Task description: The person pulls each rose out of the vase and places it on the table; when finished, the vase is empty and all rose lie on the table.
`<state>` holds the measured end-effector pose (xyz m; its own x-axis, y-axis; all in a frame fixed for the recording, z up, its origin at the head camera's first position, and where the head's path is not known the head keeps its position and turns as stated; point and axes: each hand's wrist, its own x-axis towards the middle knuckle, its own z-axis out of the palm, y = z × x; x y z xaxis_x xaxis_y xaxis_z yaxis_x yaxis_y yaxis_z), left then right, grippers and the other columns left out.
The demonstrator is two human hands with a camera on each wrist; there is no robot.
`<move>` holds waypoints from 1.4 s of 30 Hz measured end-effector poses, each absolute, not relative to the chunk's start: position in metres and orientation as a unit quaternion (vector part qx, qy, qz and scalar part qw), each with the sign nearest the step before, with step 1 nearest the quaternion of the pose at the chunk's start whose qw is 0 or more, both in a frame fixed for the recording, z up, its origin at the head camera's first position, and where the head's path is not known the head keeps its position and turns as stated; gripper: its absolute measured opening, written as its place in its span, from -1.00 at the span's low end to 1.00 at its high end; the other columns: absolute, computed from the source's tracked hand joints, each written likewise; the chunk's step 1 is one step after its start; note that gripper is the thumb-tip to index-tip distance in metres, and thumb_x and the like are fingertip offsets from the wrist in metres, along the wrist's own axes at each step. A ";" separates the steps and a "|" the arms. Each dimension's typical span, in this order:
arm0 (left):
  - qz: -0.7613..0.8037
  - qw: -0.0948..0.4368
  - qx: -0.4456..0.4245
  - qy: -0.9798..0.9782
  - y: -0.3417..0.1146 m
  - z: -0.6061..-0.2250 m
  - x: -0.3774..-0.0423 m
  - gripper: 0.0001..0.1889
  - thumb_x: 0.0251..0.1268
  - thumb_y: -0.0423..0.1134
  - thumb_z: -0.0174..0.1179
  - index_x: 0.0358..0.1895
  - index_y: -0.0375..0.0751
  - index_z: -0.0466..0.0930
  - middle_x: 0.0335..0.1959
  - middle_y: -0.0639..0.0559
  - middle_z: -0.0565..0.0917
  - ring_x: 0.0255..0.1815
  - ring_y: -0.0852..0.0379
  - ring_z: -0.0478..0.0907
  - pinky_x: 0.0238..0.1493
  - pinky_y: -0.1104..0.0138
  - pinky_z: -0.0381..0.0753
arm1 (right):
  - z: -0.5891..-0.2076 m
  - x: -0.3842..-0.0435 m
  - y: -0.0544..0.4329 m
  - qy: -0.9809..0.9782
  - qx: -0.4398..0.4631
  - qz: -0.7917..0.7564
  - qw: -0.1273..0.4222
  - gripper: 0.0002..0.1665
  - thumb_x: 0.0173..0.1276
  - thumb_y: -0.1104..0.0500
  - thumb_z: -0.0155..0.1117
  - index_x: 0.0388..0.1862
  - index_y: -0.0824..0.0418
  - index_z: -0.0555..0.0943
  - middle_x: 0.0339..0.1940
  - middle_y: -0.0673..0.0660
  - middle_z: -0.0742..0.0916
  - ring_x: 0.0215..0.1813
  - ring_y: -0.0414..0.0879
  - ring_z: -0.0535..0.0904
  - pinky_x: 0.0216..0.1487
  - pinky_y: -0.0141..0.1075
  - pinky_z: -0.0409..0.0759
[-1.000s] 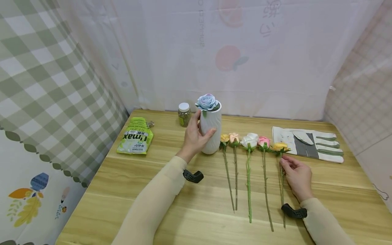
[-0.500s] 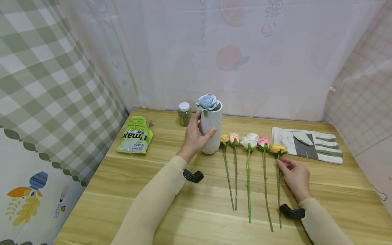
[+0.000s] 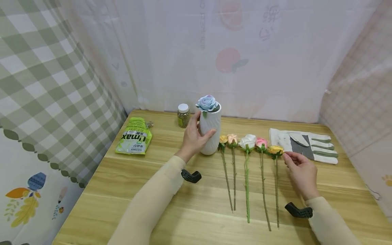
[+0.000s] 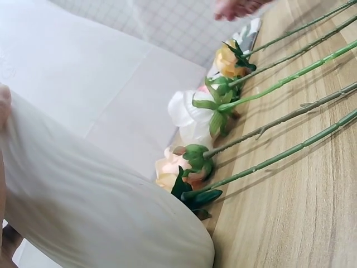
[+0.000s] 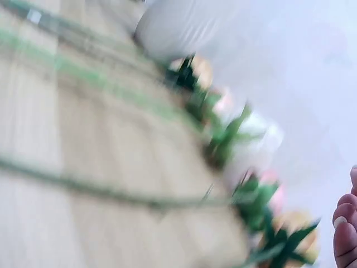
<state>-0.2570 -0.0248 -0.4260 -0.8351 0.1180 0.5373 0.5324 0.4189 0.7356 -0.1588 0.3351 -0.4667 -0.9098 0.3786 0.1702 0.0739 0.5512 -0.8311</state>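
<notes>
My left hand (image 3: pixel 196 137) grips a white ribbed vase (image 3: pixel 212 131) from its left side, thumb across the front. A pale blue rose (image 3: pixel 207 103) sits in the vase's mouth. The vase's side fills much of the left wrist view. My right hand (image 3: pixel 301 172) hovers just right of the last yellow rose (image 3: pixel 276 149), fingers loosely bent and holding nothing. In the right wrist view its fingertips (image 5: pixel 345 223) show at the edge, apart from that flower. Leftward lie a pink rose (image 3: pixel 261 143), a white rose (image 3: pixel 247 141), a peach rose (image 3: pixel 232 139) and a small yellow rose (image 3: pixel 223 139).
Behind the right-hand flowers lies a white, grey and green glove (image 3: pixel 301 145). A lidded jar (image 3: pixel 183 116) stands left of the vase, and a green Umax pouch (image 3: pixel 134 136) lies farther left. A white curtain (image 3: pixel 269 81) hangs along the table's (image 3: pixel 196 217) back edge.
My right hand slid the last yellow rose slightly left toward the pink one, then let go of its stem and moved off to the right. My left hand stayed on the vase.
</notes>
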 end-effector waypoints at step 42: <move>-0.446 0.219 -0.274 -0.823 -0.044 -0.433 -0.262 -0.24 0.09 -0.05 0.42 0.32 -0.23 0.28 0.15 -0.12 0.51 0.10 0.01 0.51 0.08 0.11 0.58 | -0.335 -0.255 0.118 -0.827 0.159 0.522 0.136 -0.64 0.15 0.11 0.47 -0.16 0.33 0.73 0.07 0.14 0.49 0.18 0.00 0.31 0.22 0.02 0.31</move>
